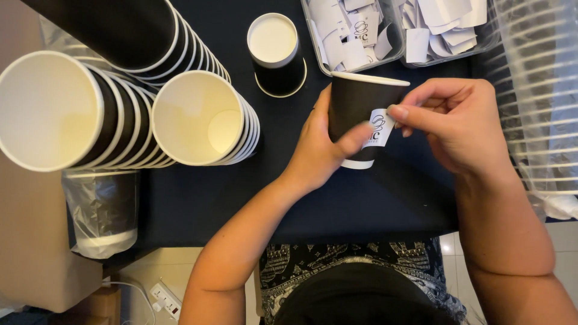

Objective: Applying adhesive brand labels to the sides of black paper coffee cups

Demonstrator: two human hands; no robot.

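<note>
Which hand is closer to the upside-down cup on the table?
Left. The left hand lies just below and right of the upside-down cup; the right hand is farther right, past the held cup.

At the frame's centre the left hand (316,147) wraps a black paper cup (355,108) from the left; the right hand (460,123), to its right, presses a small white sticker (378,127) on its side. Above them sits a clear plastic tray of white stickers (391,27), with a single black paper cup (276,54) standing to its left. Stacks of black paper cups (120,114) lie at upper left, on the black tablecloth (211,204).
</note>
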